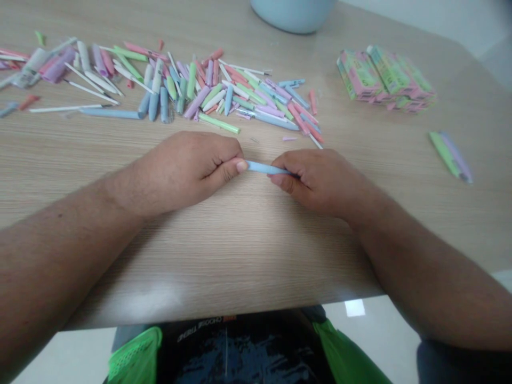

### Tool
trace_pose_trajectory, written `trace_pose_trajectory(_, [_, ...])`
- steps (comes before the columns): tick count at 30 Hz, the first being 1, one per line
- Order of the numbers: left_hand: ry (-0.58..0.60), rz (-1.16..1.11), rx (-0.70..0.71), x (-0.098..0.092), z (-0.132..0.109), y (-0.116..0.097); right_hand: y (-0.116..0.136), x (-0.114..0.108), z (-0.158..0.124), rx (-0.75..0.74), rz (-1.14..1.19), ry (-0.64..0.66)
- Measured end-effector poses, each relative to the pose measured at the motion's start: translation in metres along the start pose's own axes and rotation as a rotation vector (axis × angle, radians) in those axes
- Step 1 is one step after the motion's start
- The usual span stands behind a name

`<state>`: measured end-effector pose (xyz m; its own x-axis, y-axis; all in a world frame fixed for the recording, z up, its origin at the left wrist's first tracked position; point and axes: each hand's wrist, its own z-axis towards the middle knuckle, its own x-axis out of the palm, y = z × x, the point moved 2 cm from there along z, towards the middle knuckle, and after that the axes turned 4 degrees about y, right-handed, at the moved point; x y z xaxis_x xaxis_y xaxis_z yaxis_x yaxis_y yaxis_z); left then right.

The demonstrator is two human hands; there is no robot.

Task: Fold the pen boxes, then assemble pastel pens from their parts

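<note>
A light blue pen barrel (262, 167) lies level between my two hands, just above the table. My left hand (200, 168) is closed on its left end, with the thumb pressed along it. On the other end, my right hand (312, 178) pinches the barrel between thumb and fingers. Both tips of the barrel are hidden inside the fingers. Beyond my hands spreads a loose pile of pen parts (208, 96): barrels and caps in pink, green, purple, blue and white. Thin white ink refills (90, 90) lie among them on the left.
Stacked pink and green boxes (384, 80) stand at the back right. Nearer, a green and a purple pen (451, 156) lie side by side. A light blue container (294, 13) is at the far edge of view. The wooden table (240, 256) ends close to my body.
</note>
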<state>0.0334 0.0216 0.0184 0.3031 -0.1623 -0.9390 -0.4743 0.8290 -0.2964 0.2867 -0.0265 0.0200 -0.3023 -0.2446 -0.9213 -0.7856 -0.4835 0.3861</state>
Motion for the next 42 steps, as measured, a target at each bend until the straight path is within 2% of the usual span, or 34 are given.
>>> trace_pose_trajectory(2, [0.003, 0.003, 0.044, -0.001, 0.000, 0.000, 0.000, 0.000, -0.001, -0.003, 0.059, 0.051])
trace_pose_trajectory(6, [0.013, 0.001, 0.086, -0.001, -0.003, -0.002, -0.001, -0.002, -0.004, 0.043, 0.440, 0.329])
trace_pose_trajectory(8, [0.021, -0.004, 0.078, 0.000, -0.003, -0.001, -0.002, -0.001, -0.005, 0.066, 0.525, 0.374])
trace_pose_trajectory(9, [0.024, -0.008, 0.069, 0.001, -0.003, -0.001, -0.002, -0.001, -0.005, 0.070, 0.492, 0.337])
trace_pose_trajectory(13, [0.020, -0.002, -0.012, 0.000, -0.001, 0.000, -0.003, 0.000, -0.001, 0.053, 0.155, 0.050])
trace_pose_trajectory(14, [0.020, 0.002, -0.013, 0.000, 0.000, -0.001, -0.002, 0.000, -0.001, 0.044, 0.122, 0.028])
trace_pose_trajectory(15, [0.022, 0.005, -0.002, -0.001, 0.000, -0.002, -0.002, 0.000, -0.001, 0.038, 0.139, 0.047])
trace_pose_trajectory(19, [0.013, -0.019, 0.068, -0.002, -0.001, -0.004, 0.001, 0.000, -0.003, 0.058, 0.412, 0.313])
trace_pose_trajectory(20, [0.011, -0.023, 0.068, -0.001, -0.001, -0.004, 0.001, -0.001, -0.004, 0.070, 0.426, 0.335])
trace_pose_trajectory(21, [0.008, -0.022, 0.060, -0.001, -0.002, -0.003, 0.001, -0.001, -0.004, 0.075, 0.391, 0.313])
trace_pose_trajectory(25, [0.006, -0.003, -0.003, -0.002, -0.002, -0.003, 0.001, -0.004, -0.003, 0.015, 0.106, 0.049])
trace_pose_trajectory(26, [0.003, -0.004, -0.008, -0.004, -0.002, -0.003, 0.001, -0.004, -0.003, 0.000, 0.097, 0.028])
trace_pose_trajectory(32, [-0.064, -0.041, 0.074, -0.002, -0.003, -0.003, -0.001, -0.001, -0.003, 0.049, 0.365, 0.205])
trace_pose_trajectory(38, [-0.046, -0.044, 0.061, 0.004, -0.005, 0.003, -0.002, -0.002, -0.003, -0.028, 0.167, -0.012])
trace_pose_trajectory(42, [-0.045, -0.077, 0.037, -0.002, -0.005, -0.003, -0.001, -0.003, -0.004, -0.016, 0.281, 0.106])
